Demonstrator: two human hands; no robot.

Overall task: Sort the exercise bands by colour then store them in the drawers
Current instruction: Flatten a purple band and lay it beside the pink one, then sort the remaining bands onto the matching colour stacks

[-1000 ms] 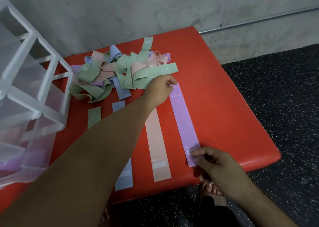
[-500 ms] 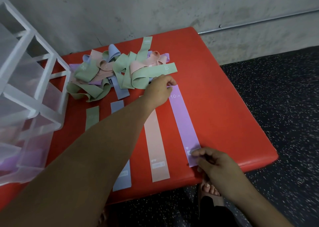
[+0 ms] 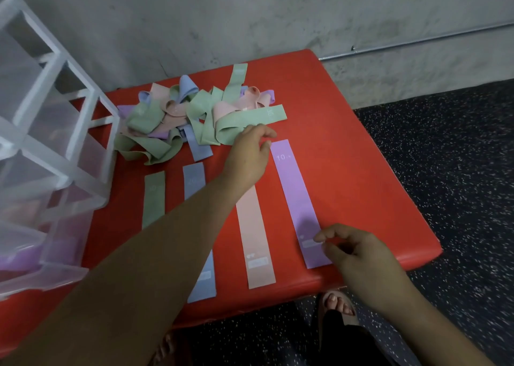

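Four exercise bands lie flat side by side on the red padded bench: green, blue, pink and purple. My left arm crosses over the blue band. My left hand hovers by the purple band's far end with fingers apart, touching the edge of a green band in the tangled pile. My right hand floats just above the purple band's near end, fingers loosely spread, holding nothing.
A clear plastic drawer unit stands at the left on the bench, with purple bands showing in a lower drawer. A grey wall is behind. Dark speckled floor lies to the right; my foot is below the bench edge.
Both hands have let go of the purple band's ends and lifted slightly; the band now lies flat beside the pink one.
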